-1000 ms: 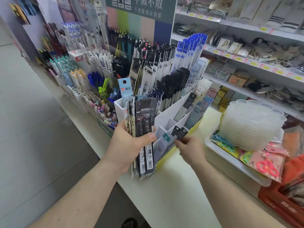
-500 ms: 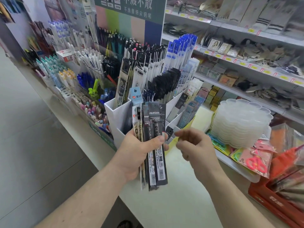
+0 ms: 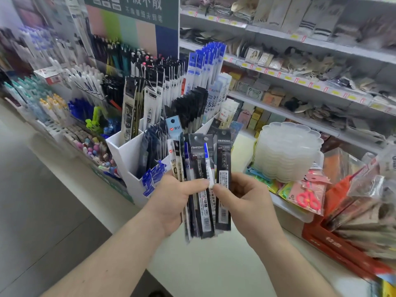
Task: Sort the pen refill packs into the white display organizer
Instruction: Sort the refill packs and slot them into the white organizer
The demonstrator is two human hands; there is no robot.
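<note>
My left hand [image 3: 174,198] grips a fanned bundle of pen refill packs [image 3: 198,168], black, white and blue, held upright in front of me. My right hand [image 3: 242,198] pinches one black refill pack [image 3: 222,168] at the right side of that bundle, thumb on its front. Behind the hands stands the white display organizer [image 3: 130,153] on the counter. Its stepped compartments hold several upright refill packs, black and blue ones among them. The lower ends of the held packs hang below my fingers.
A stack of clear plastic trays [image 3: 287,153] sits in a white bin to the right, with packaged scissors [image 3: 308,196] beside it. A red crate [image 3: 334,245] of packets is at far right. Pen racks [image 3: 64,99] fill the left; shelves [image 3: 300,82] run behind. White counter [image 3: 203,264] lies below.
My right hand left the organizer's front compartments, came back to the bundle and now pinches a black pack. My left hand lifted the bundle slightly and shifted right.
</note>
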